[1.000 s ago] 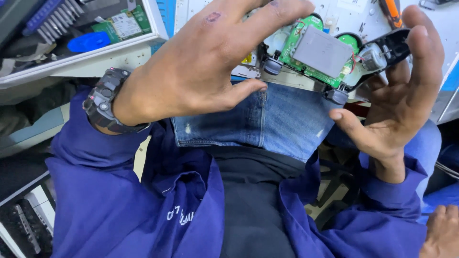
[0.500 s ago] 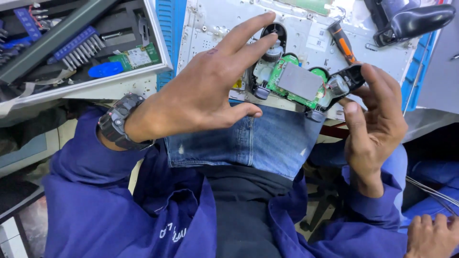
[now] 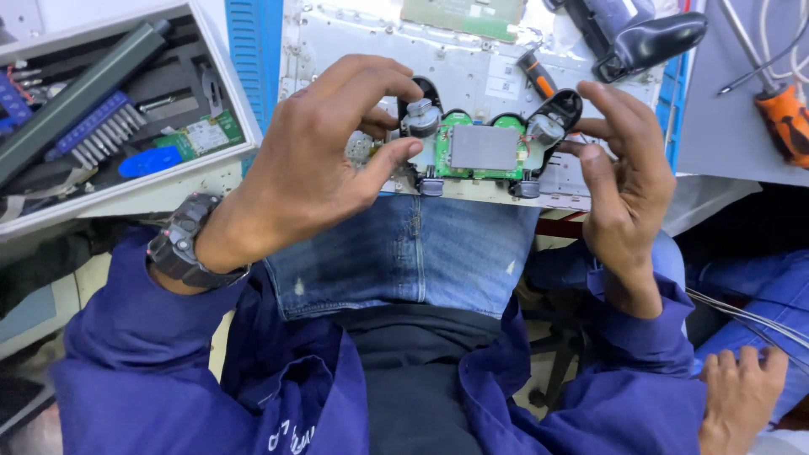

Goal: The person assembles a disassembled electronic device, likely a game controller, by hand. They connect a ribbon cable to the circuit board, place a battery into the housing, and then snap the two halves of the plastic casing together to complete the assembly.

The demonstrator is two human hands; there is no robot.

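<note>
Both hands have drawn lower in frame. Left hand (image 3: 316, 160) and right hand (image 3: 624, 181) pinch the opened controller (image 3: 482, 150) with curled fingers; grip only its edges, off the green board.

An electronics repair workshop. A tray of screwdriver bits (image 3: 93, 139), an orange screwdriver (image 3: 784, 114) and a bare circuit board (image 3: 480, 152) crowd the worktop (image 3: 337, 50).

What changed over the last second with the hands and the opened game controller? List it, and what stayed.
The left hand opened off the opened game controller, now touching it mainly by thumb and fingertips. The right hand shifted from cupping below to gripping the right end. The controller stays held between both hands above the lap, circuit board up.
</note>
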